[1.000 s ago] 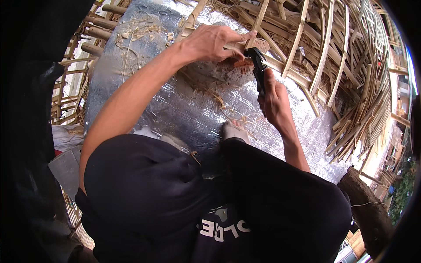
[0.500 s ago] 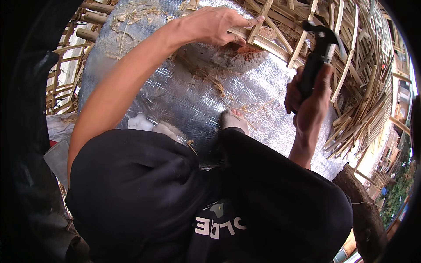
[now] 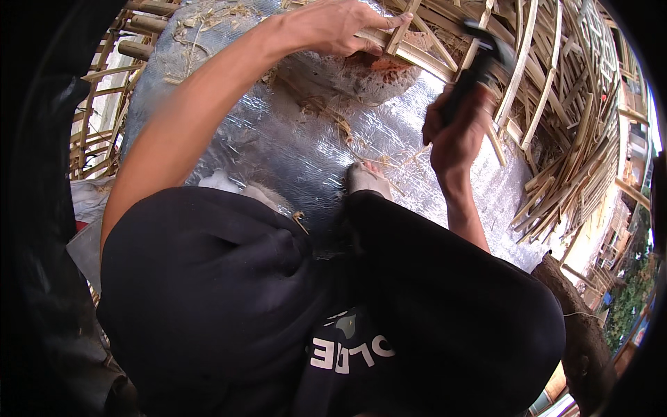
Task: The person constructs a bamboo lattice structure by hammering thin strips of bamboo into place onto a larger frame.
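Note:
My right hand [image 3: 460, 128] is wrapped round the black handle of a hammer [image 3: 467, 87]. The hammer is raised, and motion smears its head. At the top middle, my left hand [image 3: 340, 29] grips a bamboo strip [image 3: 425, 61] between thumb and fingers, near where a short crosspiece [image 3: 401, 33] meets it. Beneath that joint lies a rough block [image 3: 379, 75] of brick and mortar. The hammer is to the right of the joint and apart from my left hand. Part of the strip is hidden behind my left fingers.
A crinkled silver sheet [image 3: 292, 132] covers the floor, with bamboo shavings scattered on it. Many loose bamboo strips [image 3: 577, 160] are heaped at the right. A log [image 3: 573, 326] stands at the lower right, and my bare foot [image 3: 368, 179] rests on the sheet.
My right hand and the hammer have moved left and a little upward, nearer the held joint. My left hand keeps its grip on the bamboo strip; the whole view has shifted slightly.

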{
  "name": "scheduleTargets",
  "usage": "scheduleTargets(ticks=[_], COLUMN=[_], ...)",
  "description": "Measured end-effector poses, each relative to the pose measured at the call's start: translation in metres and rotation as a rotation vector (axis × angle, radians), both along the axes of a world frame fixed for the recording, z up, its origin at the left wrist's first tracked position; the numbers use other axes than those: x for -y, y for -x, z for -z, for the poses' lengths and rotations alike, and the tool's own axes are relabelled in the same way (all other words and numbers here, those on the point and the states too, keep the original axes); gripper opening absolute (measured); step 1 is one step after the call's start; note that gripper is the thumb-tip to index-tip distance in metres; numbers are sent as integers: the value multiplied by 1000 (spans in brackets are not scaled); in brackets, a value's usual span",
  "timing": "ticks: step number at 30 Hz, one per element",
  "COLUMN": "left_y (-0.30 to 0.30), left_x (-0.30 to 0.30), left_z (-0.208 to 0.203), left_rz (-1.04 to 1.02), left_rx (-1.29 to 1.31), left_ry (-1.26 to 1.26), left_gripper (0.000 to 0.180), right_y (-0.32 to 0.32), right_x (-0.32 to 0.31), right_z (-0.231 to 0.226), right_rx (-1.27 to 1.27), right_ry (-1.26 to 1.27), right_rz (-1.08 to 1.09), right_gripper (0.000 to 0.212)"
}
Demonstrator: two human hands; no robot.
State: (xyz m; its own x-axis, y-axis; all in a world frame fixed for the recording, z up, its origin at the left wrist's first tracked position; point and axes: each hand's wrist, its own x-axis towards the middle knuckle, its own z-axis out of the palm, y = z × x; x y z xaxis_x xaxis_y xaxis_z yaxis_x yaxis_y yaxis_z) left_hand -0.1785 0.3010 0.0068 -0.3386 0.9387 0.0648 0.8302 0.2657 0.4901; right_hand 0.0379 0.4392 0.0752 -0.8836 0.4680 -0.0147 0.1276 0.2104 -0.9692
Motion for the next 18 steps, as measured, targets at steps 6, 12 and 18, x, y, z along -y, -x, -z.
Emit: scheduleTargets(ticks=[6, 12, 18], left_y=[15, 6, 13], left_x=[0, 0, 26], left_z=[-4, -17, -27], left_rz=[237, 165, -54], left_rx=[319, 132, 14], left_ry=[-256, -21, 106], left_gripper=[36, 67, 37], right_y=[-4, -1, -25], right_x=[-18, -15, -11], right_z=[-45, 22, -14], right_rx=[131, 329, 180], right_ry=[135, -131, 295], right_rz=[52, -118, 22], right_gripper=[75, 74, 70])
